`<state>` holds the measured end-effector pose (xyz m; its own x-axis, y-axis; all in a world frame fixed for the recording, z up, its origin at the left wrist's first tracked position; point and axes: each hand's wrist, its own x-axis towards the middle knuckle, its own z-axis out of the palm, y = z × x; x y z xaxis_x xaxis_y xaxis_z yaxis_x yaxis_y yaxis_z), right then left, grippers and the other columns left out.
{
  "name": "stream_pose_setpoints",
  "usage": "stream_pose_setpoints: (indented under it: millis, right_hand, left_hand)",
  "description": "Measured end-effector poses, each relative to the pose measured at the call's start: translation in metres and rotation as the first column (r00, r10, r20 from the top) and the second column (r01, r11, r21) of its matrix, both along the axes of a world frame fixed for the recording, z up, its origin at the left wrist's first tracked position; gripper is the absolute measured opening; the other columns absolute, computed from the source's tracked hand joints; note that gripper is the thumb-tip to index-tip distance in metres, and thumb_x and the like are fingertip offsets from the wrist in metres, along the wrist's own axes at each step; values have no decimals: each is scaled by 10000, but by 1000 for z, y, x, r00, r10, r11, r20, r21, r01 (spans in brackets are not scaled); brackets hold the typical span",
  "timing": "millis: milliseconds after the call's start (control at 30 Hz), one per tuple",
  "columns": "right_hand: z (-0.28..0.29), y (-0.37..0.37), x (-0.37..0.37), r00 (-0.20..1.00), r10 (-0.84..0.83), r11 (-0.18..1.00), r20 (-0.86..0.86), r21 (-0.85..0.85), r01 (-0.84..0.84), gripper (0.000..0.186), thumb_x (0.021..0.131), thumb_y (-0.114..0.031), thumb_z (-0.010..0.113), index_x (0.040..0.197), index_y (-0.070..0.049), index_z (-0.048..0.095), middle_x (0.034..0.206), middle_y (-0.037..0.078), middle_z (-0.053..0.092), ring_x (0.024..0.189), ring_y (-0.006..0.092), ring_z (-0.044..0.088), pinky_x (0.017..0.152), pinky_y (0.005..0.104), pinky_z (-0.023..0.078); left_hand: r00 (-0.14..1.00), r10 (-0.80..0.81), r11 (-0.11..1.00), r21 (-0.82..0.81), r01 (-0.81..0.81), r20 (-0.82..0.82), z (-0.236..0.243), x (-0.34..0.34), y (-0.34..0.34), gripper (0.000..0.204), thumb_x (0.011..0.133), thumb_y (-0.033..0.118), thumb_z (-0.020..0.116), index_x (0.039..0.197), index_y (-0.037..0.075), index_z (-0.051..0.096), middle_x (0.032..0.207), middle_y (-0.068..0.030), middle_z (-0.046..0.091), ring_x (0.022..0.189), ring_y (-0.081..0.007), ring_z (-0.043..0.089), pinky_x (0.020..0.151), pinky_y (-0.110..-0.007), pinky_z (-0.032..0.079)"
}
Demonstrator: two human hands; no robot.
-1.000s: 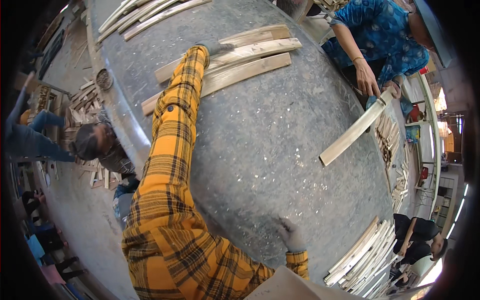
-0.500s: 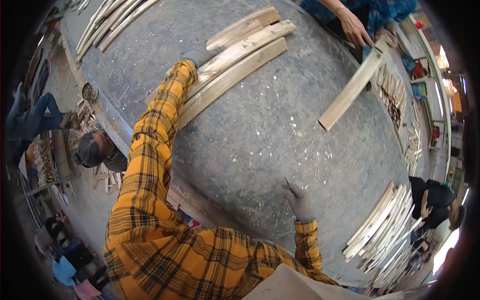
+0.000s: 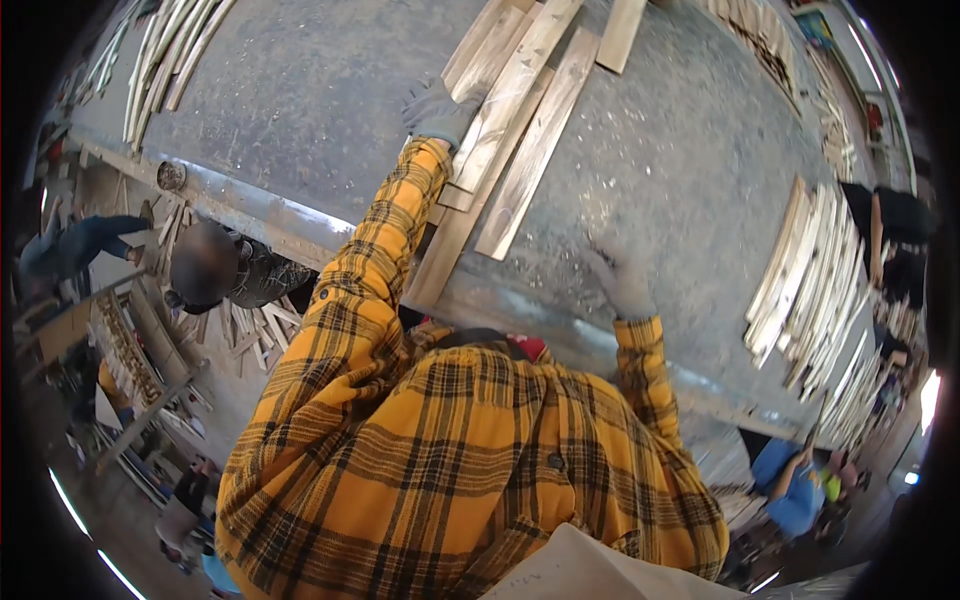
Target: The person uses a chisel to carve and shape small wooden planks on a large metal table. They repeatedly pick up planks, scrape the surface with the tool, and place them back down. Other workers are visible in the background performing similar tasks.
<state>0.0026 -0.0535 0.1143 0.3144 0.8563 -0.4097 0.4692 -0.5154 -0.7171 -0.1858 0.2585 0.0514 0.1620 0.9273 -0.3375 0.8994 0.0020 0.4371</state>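
Note:
My left hand (image 3: pixel 440 112), in a grey glove, lies with fingers spread at the left edge of several pale wooden boards (image 3: pixel 515 85) on the metal-topped table. The thumb side touches the boards. One darker board (image 3: pixel 440 250) runs below them and reaches over the near table edge. A separate board (image 3: pixel 537 145) lies just to their right. My right hand (image 3: pixel 622 282), also gloved, hovers low over the table near that board's near end. It is smeared by motion; a faint dark tip shows at its fingers, like the thin pointed tool seen earlier.
Another board (image 3: pixel 622 35) enters from the far edge. Stacks of wooden strips (image 3: pixel 810 290) lie at the right and thin strips (image 3: pixel 175 55) at the far left. A round tin (image 3: pixel 171 176) sits on the left table edge. A person (image 3: pixel 210 265) is close beside that edge.
The view has turned, and the boards appear nearer and steeper. My left hand's fingers are spread more plainly. My right hand has moved nearer the boards. The other person's hands have left the view.

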Motion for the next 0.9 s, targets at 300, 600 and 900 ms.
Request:
stream_pose_setpoints:
  millis: [300, 600, 900]
  right_hand:
    - [-45, 86, -83, 815, -80, 907, 575, -296, 298, 754, 795, -482, 670, 1360, -37, 442, 1047, 220, 664, 907, 360, 668, 789, 433, 532]
    - [-39, 41, -88, 922, -232, 947, 309, -147, 287, 1026, 742, -485, 731, 1466, 18, 206, 1218, 299, 575, 991, 380, 655, 824, 407, 543]
    - [9, -32, -80, 818, -535, 836, -213, 10, 549, 433, 890, -217, 661, 1224, 28, 532, 867, 111, 665, 669, 111, 590, 692, 284, 505]
  left_hand:
    - [969, -93, 824, 564, -53, 227, -5, -38, -75, 663, 868, 475, 591, 1309, 0, 451, 1223, -240, 467, 1099, -398, 456, 966, -510, 359]
    - [644, 233, 824, -500, 267, 729, 5, -89, -229, 520, 900, 358, 611, 1277, 13, 509, 1086, -154, 606, 1006, -267, 588, 898, -404, 480]
    - [281, 764, 241, -662, 710, 580, -2, -63, -222, 749, 951, 632, 362, 1419, 48, 333, 1287, -293, 517, 1090, -371, 610, 933, -461, 518]
